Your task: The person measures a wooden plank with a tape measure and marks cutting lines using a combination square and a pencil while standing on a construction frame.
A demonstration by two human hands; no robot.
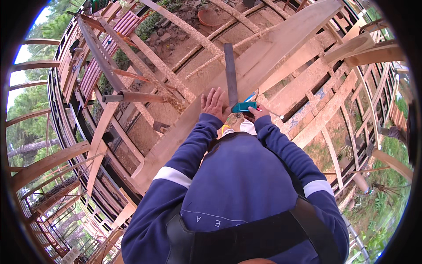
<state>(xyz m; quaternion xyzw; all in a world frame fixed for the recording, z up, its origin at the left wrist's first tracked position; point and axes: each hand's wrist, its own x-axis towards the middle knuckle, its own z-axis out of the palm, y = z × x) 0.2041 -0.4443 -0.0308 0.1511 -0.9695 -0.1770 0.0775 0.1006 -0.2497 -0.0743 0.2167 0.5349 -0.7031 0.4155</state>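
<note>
A long, wide wooden plank (268, 55) runs slantwise from the lower left to the upper right in front of me. On it lies a square (230, 72) with a flat dark-grey blade and a teal handle; the blade points away from me. My right hand (258, 113) is closed on the teal handle. A thin pale stick, perhaps a pencil (276, 114), sticks out from that hand. My left hand (214, 104) rests flat on the plank, fingers stretched, its thumb side beside the blade's near end. A small blue-and-white piece (250, 96) shows just beyond the handle.
Curved timber ribs (99, 160) and crossing beams (184, 31) form an open framework around me, with gaps down to brown ground. At the left a round pole (132, 97) juts inward. Shaped boards (373, 55) lie at the upper right. An orange basin (210, 17) sits below, at the far side.
</note>
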